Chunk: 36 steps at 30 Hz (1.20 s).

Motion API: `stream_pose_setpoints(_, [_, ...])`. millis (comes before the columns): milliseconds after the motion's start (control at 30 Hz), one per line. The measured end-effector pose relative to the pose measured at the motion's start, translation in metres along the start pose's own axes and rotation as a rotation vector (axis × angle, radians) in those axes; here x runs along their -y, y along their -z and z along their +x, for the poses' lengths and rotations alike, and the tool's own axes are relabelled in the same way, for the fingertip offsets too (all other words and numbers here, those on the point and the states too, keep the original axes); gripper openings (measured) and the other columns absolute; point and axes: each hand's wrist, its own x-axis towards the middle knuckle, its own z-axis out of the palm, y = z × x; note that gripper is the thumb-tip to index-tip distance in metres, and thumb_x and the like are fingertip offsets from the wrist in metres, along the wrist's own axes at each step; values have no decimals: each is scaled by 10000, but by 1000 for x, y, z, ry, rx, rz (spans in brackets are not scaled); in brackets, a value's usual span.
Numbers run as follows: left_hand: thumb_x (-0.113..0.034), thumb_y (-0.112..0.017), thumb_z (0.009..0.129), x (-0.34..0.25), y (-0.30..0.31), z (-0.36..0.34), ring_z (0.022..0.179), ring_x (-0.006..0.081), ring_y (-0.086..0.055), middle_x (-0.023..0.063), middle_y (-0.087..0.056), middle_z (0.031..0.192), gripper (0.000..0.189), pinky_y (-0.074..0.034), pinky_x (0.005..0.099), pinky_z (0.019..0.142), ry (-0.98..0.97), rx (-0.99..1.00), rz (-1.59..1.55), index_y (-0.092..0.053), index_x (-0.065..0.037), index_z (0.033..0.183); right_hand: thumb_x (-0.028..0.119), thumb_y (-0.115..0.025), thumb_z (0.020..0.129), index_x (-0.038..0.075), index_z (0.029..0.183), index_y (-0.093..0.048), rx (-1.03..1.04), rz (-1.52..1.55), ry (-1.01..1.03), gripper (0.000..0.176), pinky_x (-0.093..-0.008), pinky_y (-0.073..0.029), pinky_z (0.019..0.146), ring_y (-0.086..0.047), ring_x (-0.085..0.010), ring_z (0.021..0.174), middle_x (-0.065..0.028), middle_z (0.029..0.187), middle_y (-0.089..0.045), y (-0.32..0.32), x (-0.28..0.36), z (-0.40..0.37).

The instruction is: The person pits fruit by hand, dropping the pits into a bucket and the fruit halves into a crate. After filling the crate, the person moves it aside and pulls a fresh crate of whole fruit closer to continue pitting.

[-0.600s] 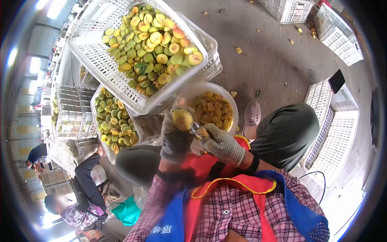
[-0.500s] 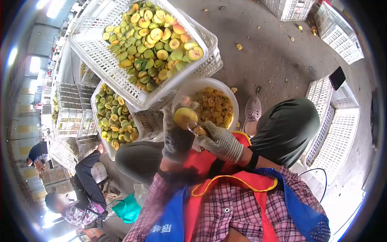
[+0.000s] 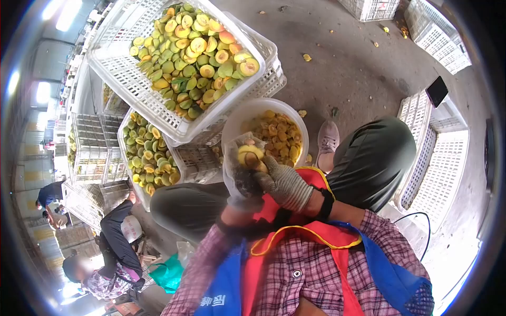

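Fruit (image 3: 249, 154) in left hand (image 3: 245, 176), Chinese-lettered blue apron (image 3: 225, 282)

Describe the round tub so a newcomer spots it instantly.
Find the big white crate heaped with fruit halves, upper left. Just below and right of it, partly behind the gloved left hand, is the tub of orange-yellow fruit pieces. Unlike the rectangular crates around, it is round.

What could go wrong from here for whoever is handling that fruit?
The yellow fruit could slip from the left hand, with the right hand working so close against it. Fruit halves heaped near the rim of the upper crate might spill if it were knocked. The dark, flat device perched on the right-hand crate's edge could perhaps fall.
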Motion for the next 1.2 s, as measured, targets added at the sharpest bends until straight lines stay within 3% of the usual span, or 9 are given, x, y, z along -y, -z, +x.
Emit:
stream_pose_setpoints(200, [-424,-444,953,-3,6,11,772,159,-536,98,-575,824,444,-446,280,725,38,124,119,-551,0,874,364,-478,960,13,1116,-550,174,309,50,391,-412,-499,647,-646,-342,745,-172,812,-647,-7,-34,1])
stream_pose_setpoints(433, [-399,-466,953,-7,15,28,737,185,-532,41,-497,700,355,-437,281,651,463,388,-653,-576,-63,915,397,-497,960,9,1031,-584,375,619,16,404,-329,-491,670,-613,-187,739,-46,810,-649,14,-5,1])
stream_pose_setpoints(500, [-409,-464,959,-4,18,27,748,187,-538,50,-516,753,355,-455,273,668,486,-50,-438,-571,-72,922,408,-491,956,9,1007,-580,372,529,-92,412,-351,-496,683,-639,-229,735,-88,805,-664,17,-5,7])
stream_pose_setpoints(567, [-428,-477,957,-2,27,34,769,183,-557,62,-555,837,388,-476,266,689,377,-16,-309,-584,-56,949,448,-477,939,15,1026,-568,332,-141,32,451,-422,-498,724,-655,-351,787,-200,825,-665,23,-18,9])
stream_pose_setpoints(700, [-460,-483,947,-48,48,49,841,155,-578,72,-604,946,470,-481,263,722,-155,-367,529,-599,-10,1021,471,-465,923,25,1067,-548,384,-391,-183,476,-479,-483,757,-623,-421,857,-268,861,-637,31,-10,12])
stream_pose_setpoints(833, [-169,-595,917,-76,153,93,1022,200,-560,142,-538,1212,348,-472,317,892,-455,-450,498,-553,-31,1234,438,-478,928,41,1064,-541,267,-334,-185,425,-483,-488,722,-632,-409,823,-251,857,-637,27,-10,17])
stream_pose_setpoints(900, [-147,-610,894,-97,121,100,989,245,-593,147,-631,1104,357,-495,349,835,-489,-657,1369,-563,-46,1234,363,-489,937,35,1083,-533,49,-274,155,362,-487,-489,712,-630,-406,819,-240,827,-616,13,-39,19])
stream_pose_setpoints(1133, [-398,-617,844,9,3,204,924,361,-638,183,-664,1026,423,-496,412,794,-185,38,1343,-617,-59,1095,220,-516,937,30,1138,-531,-102,-567,491,277,-419,-520,705,-634,-345,781,-219,1061,-564,11,-51,24])
stream_pose_setpoints(1200, [-408,-626,831,22,-16,216,935,367,-633,181,-664,1033,425,-492,415,799,-111,17,1392,-623,-59,1073,160,-490,951,14,1136,-536,-82,-5,-74,240,-342,-520,745,-622,-283,825,-195,1146,-524,8,-47,27])
